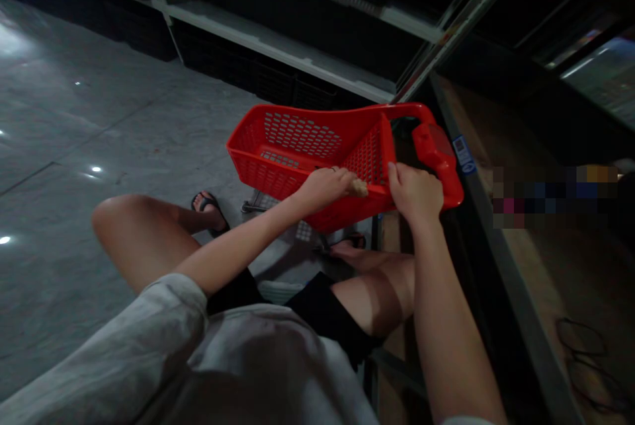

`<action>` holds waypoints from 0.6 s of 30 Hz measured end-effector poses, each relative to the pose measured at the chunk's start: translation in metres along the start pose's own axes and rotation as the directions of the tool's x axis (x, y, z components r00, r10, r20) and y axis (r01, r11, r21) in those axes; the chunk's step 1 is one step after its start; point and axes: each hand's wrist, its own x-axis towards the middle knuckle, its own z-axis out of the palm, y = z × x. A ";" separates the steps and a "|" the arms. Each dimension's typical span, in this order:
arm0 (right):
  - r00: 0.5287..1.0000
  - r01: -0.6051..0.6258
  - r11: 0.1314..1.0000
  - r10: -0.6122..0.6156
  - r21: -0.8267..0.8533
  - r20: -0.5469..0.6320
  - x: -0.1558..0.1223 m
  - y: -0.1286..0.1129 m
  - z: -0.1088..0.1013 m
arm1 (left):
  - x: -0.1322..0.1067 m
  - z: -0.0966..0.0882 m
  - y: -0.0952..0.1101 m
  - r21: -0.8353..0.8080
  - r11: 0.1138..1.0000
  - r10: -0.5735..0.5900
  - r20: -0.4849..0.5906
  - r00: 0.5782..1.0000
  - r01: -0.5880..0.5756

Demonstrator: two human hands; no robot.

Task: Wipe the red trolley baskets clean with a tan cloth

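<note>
A red plastic shopping cart (278, 177) stands on the grey floor (99, 114), between the person's parted knees and a metal rack (292, 58), its handle (449, 184) pointing right. The left hand (325, 187) lies over the cart's near rim, its grip narrow and closed on a small tan scrap (359, 188) – cloth or sponge, I cannot tell which – that sits against the red plastic. The right hand (417, 193) has its grip wrapped around the same rim farther right, at the corner by the handle, thumb up beside the perforated divider panel (370, 154). Under the basket shows a grey wire grid (303, 232), partly hidden by the left arm. Just beyond the handle, a blue-and-white label (464, 155) is stuck at the edge of a brown board (540, 266) – dark wire loops (581, 338) lie toward its near right corner.
</note>
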 end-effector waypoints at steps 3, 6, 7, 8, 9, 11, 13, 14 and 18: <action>1.000 0.014 1.000 -0.014 -0.001 -0.017 -0.001 0.008 0.003 | -0.053 -0.009 -0.076 0.077 0.992 -0.099 0.032 0.995 0.097; 0.995 0.070 0.997 -0.069 0.013 -0.068 0.000 0.013 0.006 | -0.107 -0.034 -0.155 0.130 0.977 -0.172 0.030 0.985 0.167; 0.992 0.094 0.995 -0.092 0.021 -0.081 0.001 0.013 0.007 | -0.121 -0.043 -0.174 0.144 0.971 -0.199 0.028 0.980 0.193; 0.989 0.122 0.992 -0.118 0.031 -0.085 0.001 0.013 0.007 | -0.130 -0.051 -0.189 0.154 0.964 -0.223 0.033 0.974 0.215; 0.986 0.149 0.988 -0.145 0.044 -0.078 0.002 0.012 0.007 | -0.135 -0.056 -0.196 0.164 0.957 -0.249 0.045 0.967 0.239; 0.980 0.196 0.978 -0.194 0.070 -0.039 0.004 0.009 0.006 | -0.130 -0.059 -0.189 0.175 0.948 -0.283 0.075 0.956 0.267; 0.974 0.227 0.970 -0.228 0.089 0.001 0.005 0.004 0.004 | -0.107 -0.051 -0.154 0.168 0.952 -0.274 0.093 0.957 0.256; 0.971 0.235 0.967 -0.237 0.094 0.012 0.005 0.001 0.003 | -0.091 -0.043 -0.127 0.156 0.958 -0.255 0.091 0.963 0.239; 0.968 0.249 0.964 -0.252 0.090 0.022 0.003 -0.008 0.001 | -0.022 -0.012 -0.010 0.087 0.978 -0.193 0.010 0.981 0.191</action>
